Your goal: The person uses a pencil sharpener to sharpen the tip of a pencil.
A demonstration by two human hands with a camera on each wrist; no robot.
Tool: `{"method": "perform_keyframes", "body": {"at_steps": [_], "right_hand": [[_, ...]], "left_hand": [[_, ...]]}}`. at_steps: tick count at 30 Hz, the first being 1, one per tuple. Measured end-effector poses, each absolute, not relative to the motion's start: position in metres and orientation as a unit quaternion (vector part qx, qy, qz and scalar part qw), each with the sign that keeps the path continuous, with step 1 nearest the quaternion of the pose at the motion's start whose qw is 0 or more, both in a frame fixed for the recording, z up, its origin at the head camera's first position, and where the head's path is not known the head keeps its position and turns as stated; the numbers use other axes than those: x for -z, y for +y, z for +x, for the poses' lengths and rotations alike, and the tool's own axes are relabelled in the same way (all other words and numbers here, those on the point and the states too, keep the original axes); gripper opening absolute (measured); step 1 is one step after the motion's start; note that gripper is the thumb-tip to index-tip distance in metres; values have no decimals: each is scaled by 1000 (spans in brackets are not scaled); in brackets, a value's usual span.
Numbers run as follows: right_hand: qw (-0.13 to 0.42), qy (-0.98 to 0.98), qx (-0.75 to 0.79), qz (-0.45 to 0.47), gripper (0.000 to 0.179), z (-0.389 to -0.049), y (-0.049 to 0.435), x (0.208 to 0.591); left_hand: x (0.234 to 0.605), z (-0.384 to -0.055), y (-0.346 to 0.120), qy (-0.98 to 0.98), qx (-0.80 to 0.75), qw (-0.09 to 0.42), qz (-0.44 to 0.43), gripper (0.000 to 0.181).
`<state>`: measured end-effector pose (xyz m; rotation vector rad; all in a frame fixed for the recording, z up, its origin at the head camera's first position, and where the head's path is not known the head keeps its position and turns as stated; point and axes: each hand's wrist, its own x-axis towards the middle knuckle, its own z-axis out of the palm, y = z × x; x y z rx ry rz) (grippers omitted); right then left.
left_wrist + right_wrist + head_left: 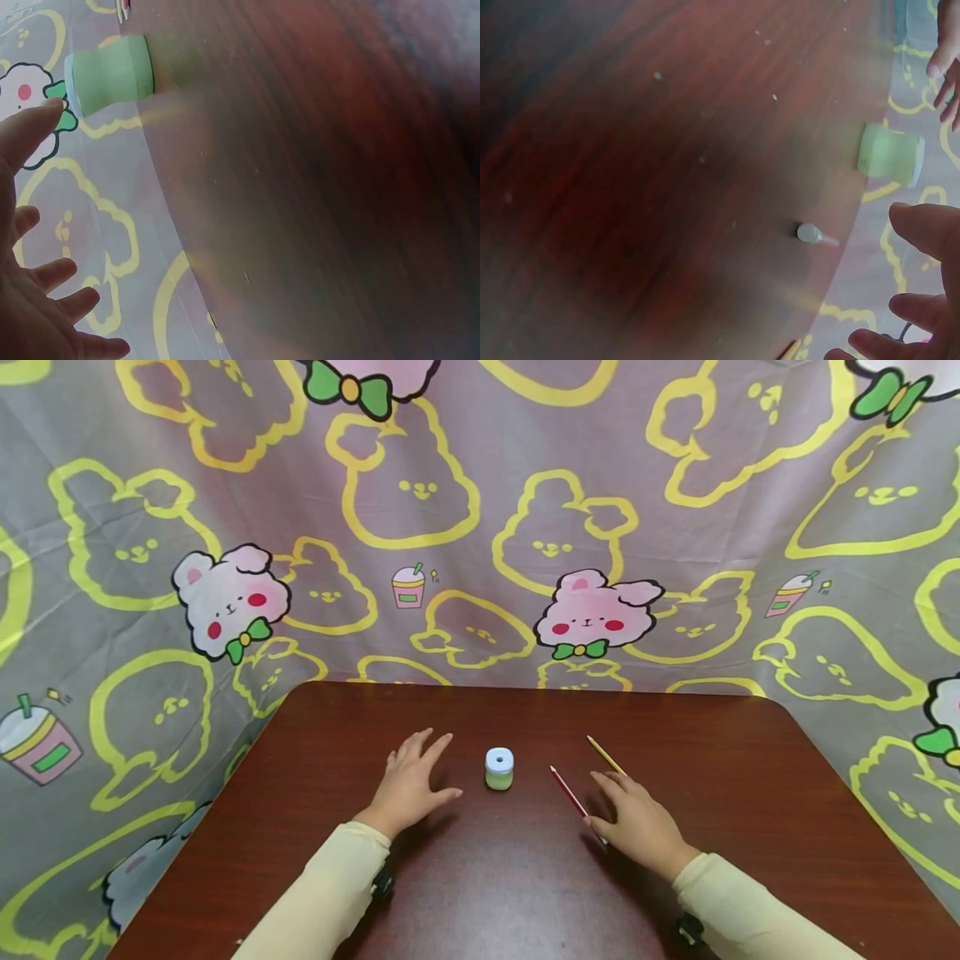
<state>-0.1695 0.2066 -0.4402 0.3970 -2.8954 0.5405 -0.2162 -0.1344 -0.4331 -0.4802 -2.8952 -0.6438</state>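
Note:
A small green pencil sharpener [498, 770] with a pale blue, holed top stands upright mid-table. To its left my left hand [408, 785] is spread and holds nothing; in the left wrist view its thumb points toward the sharpener [109, 75]. A red pencil [568, 791] lies slantwise right of the sharpener, its tip facing away from me. My right hand [645, 822] hovers with loose fingers, its thumb overlapping the red pencil's near end. That whitish end [808, 233] shows apart from the fingers in the right wrist view. Behind the fingertips lies a yellow pencil [604, 753], its near end hidden.
The dark reddish-brown table [420, 710] has rounded far corners. A grey cloth [465, 443] printed with yellow outlines and pink rabbits hangs behind it and on both sides. Dark wrist cameras [382, 882] sit at the cream sleeves [315, 893].

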Motion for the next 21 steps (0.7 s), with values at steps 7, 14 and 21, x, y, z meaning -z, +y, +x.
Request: {"method": "perform_keyframes", "body": {"at_steps": [7, 14, 21], "right_hand": [[91, -971, -173, 137, 65, -170, 202, 447], [89, -973, -174, 126, 61, -167, 199, 448], [71, -973, -186, 116, 60, -165, 197, 450]], "left_hand": [[434, -218, -125, -961, 211, 60, -170, 84], [434, -221, -115, -958, 212, 56, -187, 83], [436, -226, -108, -951, 237, 57, -192, 83]]}}
